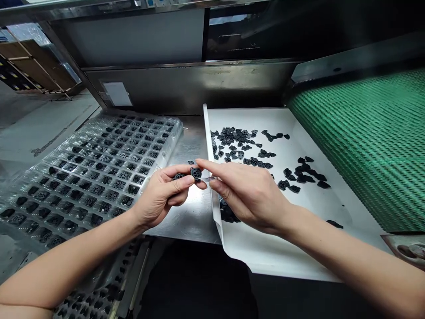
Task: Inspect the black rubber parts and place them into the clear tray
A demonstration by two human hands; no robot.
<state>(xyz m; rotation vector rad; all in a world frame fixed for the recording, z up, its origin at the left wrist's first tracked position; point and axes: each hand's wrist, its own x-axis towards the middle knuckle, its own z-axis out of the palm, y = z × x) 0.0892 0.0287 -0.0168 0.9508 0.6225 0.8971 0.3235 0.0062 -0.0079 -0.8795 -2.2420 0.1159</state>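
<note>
My left hand [166, 190] is closed around small black plastic parts. One round black part with a spoked face [195, 173] is pinched at its thumb and fingertips, and another lies against the fingers. From the right, my right hand [252, 190] meets it, its index fingertip touching the upper edge of the pinched part. Between the right thumb and fingers is a thin, pale, shiny tool [209, 179], its tip against the part; its exact kind is too small to make out. Both hands are above the metal table [189, 221].
Left stands a stack of clear plastic trays [172, 139] whose pockets hold black parts. At right, a white sheet-lined tray [308, 239] bears loose black parts [235, 135]. A green mesh conveyor belt [372, 133] runs beside it. A metal machine wall [186, 88] closes off the back.
</note>
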